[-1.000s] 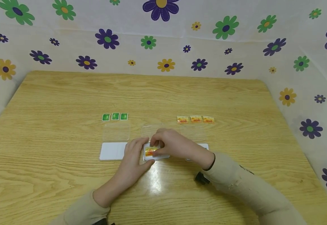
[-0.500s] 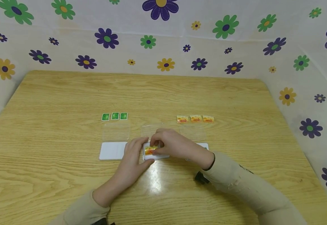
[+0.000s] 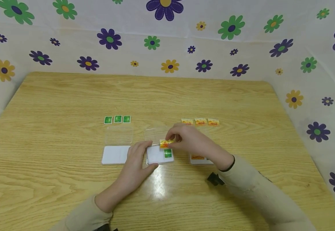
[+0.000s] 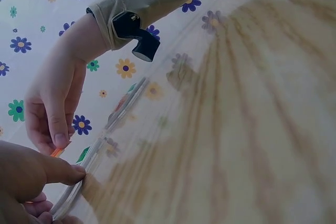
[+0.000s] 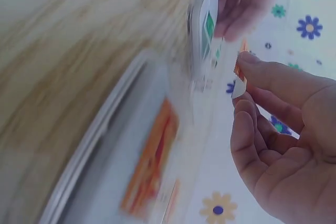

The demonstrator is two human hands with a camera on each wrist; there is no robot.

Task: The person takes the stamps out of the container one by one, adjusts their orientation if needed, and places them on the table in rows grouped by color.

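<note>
My right hand (image 3: 186, 138) pinches a yellow-and-red stamp (image 3: 165, 144) by one end, thumb against fingertips; its serrated edge and white back show in the right wrist view. The stamp is raised over the far part of the middle white-based plastic case (image 3: 155, 155), whose clear lid lies folded back. Inside that case, at its right end, lies a green stamp (image 3: 168, 153). My left hand (image 3: 135, 162) holds the case's left end between thumb at the near edge and fingers at the far edge. Under my right forearm, the right case (image 3: 202, 162) bears an orange stamp (image 3: 197, 157).
A left white case (image 3: 113, 155) stands with its clear lid (image 3: 119, 135) folded back. Behind it lie several green stamps, including one leftmost stamp (image 3: 108, 120). Several yellow stamps (image 3: 200, 122) lie behind the right case. A flowered cloth (image 3: 167, 41) surrounds the wooden table (image 3: 69, 96).
My right hand has lifted the yellow stamp out of the middle case, moving away from me and to the right. The green stamp beneath is uncovered. My left hand stays put.
</note>
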